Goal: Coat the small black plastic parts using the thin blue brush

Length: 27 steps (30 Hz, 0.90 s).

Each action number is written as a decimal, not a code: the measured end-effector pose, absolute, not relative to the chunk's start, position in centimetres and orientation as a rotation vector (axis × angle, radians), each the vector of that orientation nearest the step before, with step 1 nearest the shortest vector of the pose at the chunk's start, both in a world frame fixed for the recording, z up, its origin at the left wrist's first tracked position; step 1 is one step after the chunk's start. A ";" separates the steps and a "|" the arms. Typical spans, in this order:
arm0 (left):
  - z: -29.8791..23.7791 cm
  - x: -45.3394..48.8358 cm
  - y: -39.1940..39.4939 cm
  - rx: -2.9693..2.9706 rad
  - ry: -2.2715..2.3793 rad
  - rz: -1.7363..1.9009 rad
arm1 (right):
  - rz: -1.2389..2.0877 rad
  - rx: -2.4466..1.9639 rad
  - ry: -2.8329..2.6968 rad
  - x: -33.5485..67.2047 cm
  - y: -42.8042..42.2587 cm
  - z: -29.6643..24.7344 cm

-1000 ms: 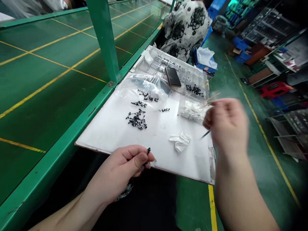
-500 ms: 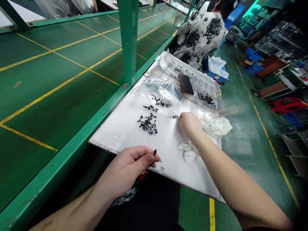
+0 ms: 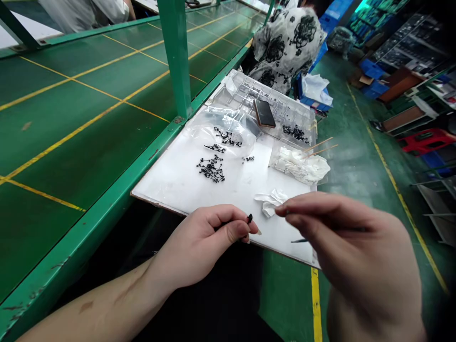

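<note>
My left hand (image 3: pixel 217 242) is closed in a pinch over the front edge of the white board (image 3: pixel 171 190). A small black plastic part (image 3: pixel 250 218) shows between its thumb and forefinger. To the right, my right hand (image 3: pixel 342 242) is raised close to the camera with thumb and forefinger pinched together; whatever is between them is too small to make out. A thin dark pointed tip (image 3: pixel 299 241) shows beside the right fingers; I cannot tell whether it is held. A pile of black branching parts (image 3: pixel 211 169) and a few tiny dark pieces (image 3: pixel 248 159) lie on the board.
Behind the parts sit a clear plastic bag (image 3: pixel 221 121), a phone (image 3: pixel 264 113) and a compartment tray (image 3: pixel 285 109). Crumpled white tissue (image 3: pixel 270 202) and a clear box with sticks (image 3: pixel 299 164) lie at the right. A green post (image 3: pixel 174 57) rises beside the conveyor (image 3: pixel 89 114).
My right hand has pulled back from the tiny dark pieces towards the camera, beside the left. My left hand has shifted slightly right, keeping the black part. The view has moved a little.
</note>
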<state>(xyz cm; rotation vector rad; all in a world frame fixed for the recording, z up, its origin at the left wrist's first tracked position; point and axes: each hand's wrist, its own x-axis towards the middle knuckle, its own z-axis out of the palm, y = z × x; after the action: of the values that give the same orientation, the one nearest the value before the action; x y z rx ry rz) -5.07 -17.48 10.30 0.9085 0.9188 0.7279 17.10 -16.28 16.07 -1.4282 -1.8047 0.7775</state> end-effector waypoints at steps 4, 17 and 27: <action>11.5 -4.0 -18.0 1.036 0.889 0.712 | 0.978 -1.256 -1.766 17.0 -18.8 15.3; 12.9 -3.9 -18.1 1.555 0.954 0.700 | 1.173 -1.269 -1.733 17.2 -18.3 14.3; 12.1 -4.7 -16.9 1.703 0.993 0.706 | 0.897 -1.281 -2.016 16.9 -18.4 14.1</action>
<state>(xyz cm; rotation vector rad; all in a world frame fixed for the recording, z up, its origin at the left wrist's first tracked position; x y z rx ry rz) -4.72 -16.88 12.08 1.7033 0.9928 0.7062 16.87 -18.39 14.06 -1.2806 -2.0164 0.8969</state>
